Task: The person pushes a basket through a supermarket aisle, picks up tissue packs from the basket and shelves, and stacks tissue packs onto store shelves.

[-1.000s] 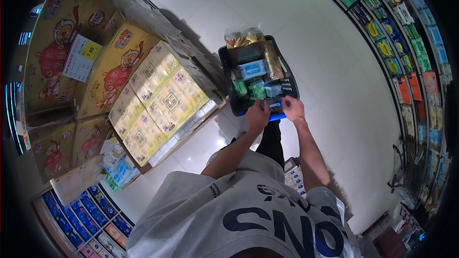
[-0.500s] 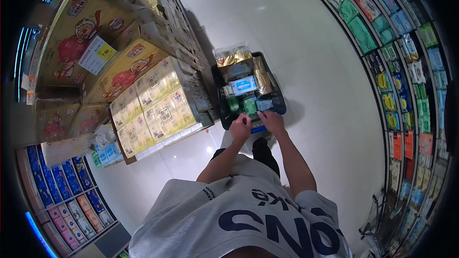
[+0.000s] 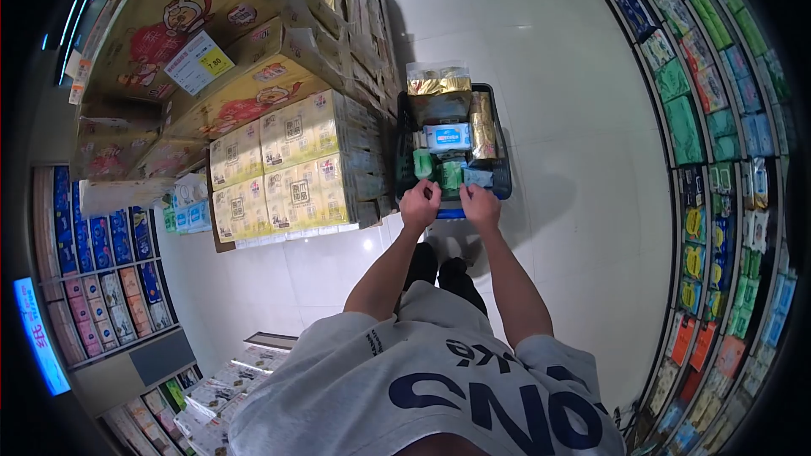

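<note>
A person is standing over a dark shopping basket (image 3: 503, 171), facing its near end. The left hand (image 3: 421, 203) and right hand (image 3: 479, 206) are both resting narrow, with curled fingers; whether they are gripping the rim is hard to tell. Matching the force of both hands would probably be best for steadying the basket. It is lying just ahead of them, its near edge at the fingers, with a green pack (image 3: 451, 174) and blue pack (image 3: 478, 178) sitting just beyond. Stacked cartons (image 3: 304, 181) are standing close on the left.
</note>
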Demonstrator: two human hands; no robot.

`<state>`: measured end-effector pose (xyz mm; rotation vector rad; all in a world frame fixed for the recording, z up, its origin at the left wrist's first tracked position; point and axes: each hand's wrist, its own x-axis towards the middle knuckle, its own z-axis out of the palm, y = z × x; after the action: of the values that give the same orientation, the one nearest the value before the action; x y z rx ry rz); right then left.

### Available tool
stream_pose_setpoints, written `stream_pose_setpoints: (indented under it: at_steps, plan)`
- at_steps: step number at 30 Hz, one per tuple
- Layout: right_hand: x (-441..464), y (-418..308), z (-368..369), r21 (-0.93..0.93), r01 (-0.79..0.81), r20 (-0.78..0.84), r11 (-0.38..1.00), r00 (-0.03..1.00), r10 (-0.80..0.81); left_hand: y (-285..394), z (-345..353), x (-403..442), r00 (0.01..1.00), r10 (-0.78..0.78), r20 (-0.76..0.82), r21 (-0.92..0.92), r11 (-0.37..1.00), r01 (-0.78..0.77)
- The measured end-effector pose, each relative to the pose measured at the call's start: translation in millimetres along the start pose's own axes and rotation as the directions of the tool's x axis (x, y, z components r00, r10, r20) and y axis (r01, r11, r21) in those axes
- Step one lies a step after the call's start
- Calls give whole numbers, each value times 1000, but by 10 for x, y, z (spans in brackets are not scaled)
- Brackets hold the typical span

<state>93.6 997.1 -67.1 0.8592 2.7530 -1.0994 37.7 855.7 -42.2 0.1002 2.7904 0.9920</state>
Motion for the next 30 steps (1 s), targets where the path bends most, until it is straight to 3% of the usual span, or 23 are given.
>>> stream_pose_setpoints:
  at_steps: [3,10,16,24,30]
  plan:
    - [234,-107,16,1,-4,-11,1000,1000,4,-5,10,268,995,-101,10,-1,995,101]
    - [774,-272,56,99,-18,-102,995,994,28,130,29,898,993,-87,-78,26,996,90]
    - [1252,-421,2,59,-62,-133,996,989,69,232,77,1445,980,-194,54,67,980,190]
    - [1863,-503,-67,53,-54,-159,997,985,62,453,168,2031,952,-284,117,106,956,272]
    - [2330,-583,-138,34,-59,-134,998,989,63,608,252,2394,968,-249,-1,111,962,248]
